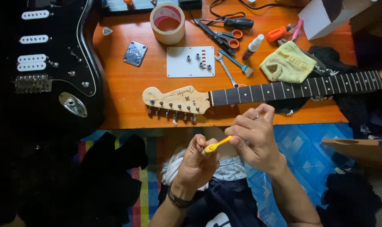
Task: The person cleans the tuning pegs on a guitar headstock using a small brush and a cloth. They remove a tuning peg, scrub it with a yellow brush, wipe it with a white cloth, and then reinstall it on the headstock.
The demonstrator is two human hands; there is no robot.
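Note:
My left hand and my right hand meet below the table's front edge, both pinching a small yellow plastic tool with a thin stem. Just above them a detached guitar neck lies across the orange table, its pale headstock with several tuners pointing left. A black guitar body with white pickups rests at the left end of the table.
On the table lie a tape roll, a white backplate with screws, a chrome neck plate, a wrench, scissors, a screwdriver, a small spray bottle and a yellow cloth.

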